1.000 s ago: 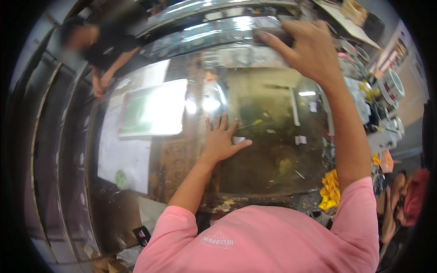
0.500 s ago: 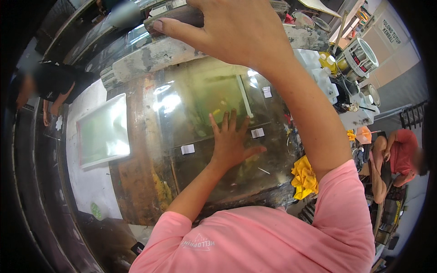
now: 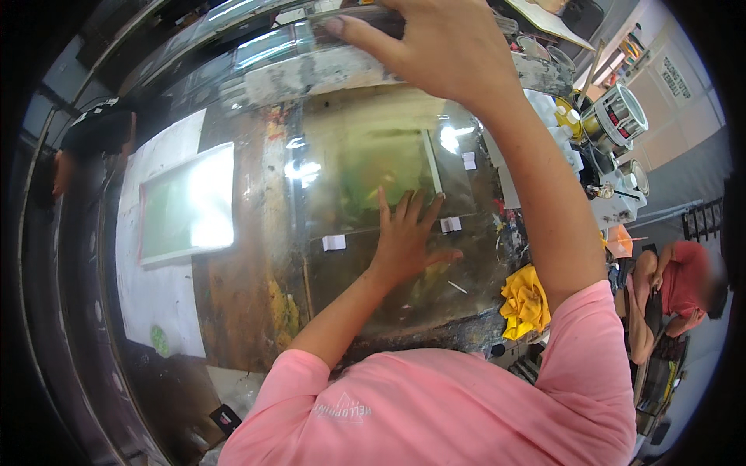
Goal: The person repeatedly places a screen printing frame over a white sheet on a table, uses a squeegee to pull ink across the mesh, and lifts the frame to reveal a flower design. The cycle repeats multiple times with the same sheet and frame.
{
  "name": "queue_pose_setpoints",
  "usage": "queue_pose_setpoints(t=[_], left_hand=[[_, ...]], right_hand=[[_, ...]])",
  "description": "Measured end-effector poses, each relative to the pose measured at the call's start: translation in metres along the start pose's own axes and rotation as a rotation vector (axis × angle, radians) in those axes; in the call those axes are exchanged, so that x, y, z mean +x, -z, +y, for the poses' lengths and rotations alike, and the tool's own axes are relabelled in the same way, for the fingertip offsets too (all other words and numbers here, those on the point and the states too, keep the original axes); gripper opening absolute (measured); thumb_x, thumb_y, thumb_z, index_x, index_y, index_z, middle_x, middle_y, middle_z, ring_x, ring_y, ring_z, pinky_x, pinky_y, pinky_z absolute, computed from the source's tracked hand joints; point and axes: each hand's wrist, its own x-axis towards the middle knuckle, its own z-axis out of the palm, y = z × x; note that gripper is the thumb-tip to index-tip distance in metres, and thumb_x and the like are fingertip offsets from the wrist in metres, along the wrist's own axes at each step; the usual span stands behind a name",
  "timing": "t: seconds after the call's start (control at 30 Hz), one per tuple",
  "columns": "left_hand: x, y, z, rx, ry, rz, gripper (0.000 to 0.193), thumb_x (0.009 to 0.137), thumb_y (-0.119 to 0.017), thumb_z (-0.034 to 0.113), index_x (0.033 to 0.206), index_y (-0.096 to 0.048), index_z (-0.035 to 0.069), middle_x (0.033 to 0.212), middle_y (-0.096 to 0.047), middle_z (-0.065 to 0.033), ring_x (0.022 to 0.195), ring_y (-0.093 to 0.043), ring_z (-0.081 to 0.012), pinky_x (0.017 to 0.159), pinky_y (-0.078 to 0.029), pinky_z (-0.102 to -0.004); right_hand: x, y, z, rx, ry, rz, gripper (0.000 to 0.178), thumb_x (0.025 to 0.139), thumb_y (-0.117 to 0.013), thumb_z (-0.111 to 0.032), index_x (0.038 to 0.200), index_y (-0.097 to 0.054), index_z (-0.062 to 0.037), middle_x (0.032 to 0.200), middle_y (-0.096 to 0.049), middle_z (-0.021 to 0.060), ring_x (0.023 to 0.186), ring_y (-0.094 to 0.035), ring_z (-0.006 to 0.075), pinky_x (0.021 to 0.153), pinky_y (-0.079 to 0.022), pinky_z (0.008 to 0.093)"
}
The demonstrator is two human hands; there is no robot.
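Note:
My left hand (image 3: 406, 241) lies flat with spread fingers on the dark, shiny tabletop (image 3: 365, 291). Its fingertips reach the near edge of a glossy yellow-green sheet (image 3: 350, 167), which has a white strip (image 3: 432, 159) along its right side. Small white pieces (image 3: 334, 243) sit around the hand. Higher up, my right hand (image 3: 443, 54) is closed round a dark wooden bar (image 3: 373, 29), thumb outstretched; the picture's top edge cuts off its other fingers. Just below that bar runs a grey-stained board (image 3: 311, 71).
At left, a translucent green sheet with a white border (image 3: 186, 206) rests on white paper (image 3: 159, 307). A yellow cloth (image 3: 524, 301) hangs at the right edge, near cans (image 3: 614, 116) and white bottles. One person (image 3: 688, 272) sits at right; another (image 3: 101, 132) is at left.
My right hand has moved right, and the dark bar and grey-stained board have shifted right and up with it. My left hand stays spread on the tabletop. The person at left has bent lower.

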Motion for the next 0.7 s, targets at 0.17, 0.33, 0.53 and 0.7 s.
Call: queue_pose_setpoints(t=[0.17,0.33,0.53,0.7], left_hand=[[0.009,0.102,-0.044,-0.650,0.688,0.330,0.093,0.081,-0.097,0.038,0.154,-0.053,0.001,0.119,-0.074,-0.0157,0.108,-0.073,-0.0294,0.095,-0.058,-0.0454],[-0.029,0.155,-0.073,-1.033,0.662,0.361,0.085,0.072,-0.103,0.029,0.137,-0.063,-0.007,0.116,-0.076,-0.0160,0.100,-0.074,-0.0214,0.086,-0.061,-0.0382],[-0.094,0.085,-0.075,-0.040,0.649,0.125,0.101,0.059,-0.099,0.066,0.137,-0.070,0.008,0.112,-0.068,-0.0107,0.112,-0.063,-0.0317,0.106,-0.042,-0.0506],[-0.111,0.061,-0.086,0.132,0.666,0.096,0.106,0.049,-0.097,0.073,0.131,-0.075,0.010,0.116,-0.060,-0.0080,0.120,-0.053,-0.0292,0.112,-0.030,-0.0491]], right_hand=[[-0.026,-0.016,-0.007,0.000,-0.010,0.113,0.057,0.101,-0.065,-0.058,0.095,-0.068,-0.0018,0.074,-0.070,0.0187,0.075,-0.069,0.0380,0.085,-0.046,0.0495],[-0.121,-0.043,-0.021,-0.069,0.118,-0.098,0.064,0.101,-0.065,-0.057,0.134,-0.068,-0.0017,0.100,-0.071,0.0163,0.098,-0.068,0.0337,0.080,-0.050,0.0493],[-0.204,-0.083,-0.024,0.333,0.012,-0.605,0.040,0.102,-0.066,-0.051,0.103,-0.076,-0.0123,0.092,-0.074,0.0189,0.089,-0.071,0.0411,0.077,-0.054,0.0539],[-0.244,-0.108,-0.039,0.247,-0.008,-0.440,0.037,0.096,-0.074,-0.046,0.109,-0.073,-0.0112,0.095,-0.069,0.0117,0.092,-0.068,0.0346,0.073,-0.057,0.0484]])
